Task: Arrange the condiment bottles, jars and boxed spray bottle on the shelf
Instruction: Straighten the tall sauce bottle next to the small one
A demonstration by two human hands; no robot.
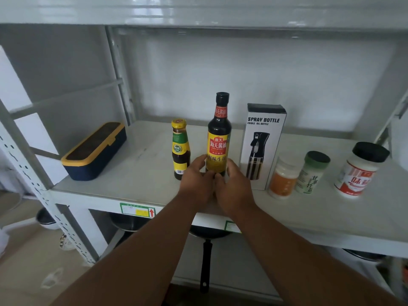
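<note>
A tall dark soy sauce bottle with a yellow label stands upright mid-shelf. My left hand and my right hand wrap its base from either side. Just left of it stands a small sauce bottle with a yellow cap. To its right is the white boxed spray bottle, upright. Further right stand three jars: an orange-label jar, a green-lid jar and a black-lid jar with red label.
The white shelf board also carries a navy box with yellow trim at the left. An upright post runs down the left side. Below the shelf hang a frying pan and other pots.
</note>
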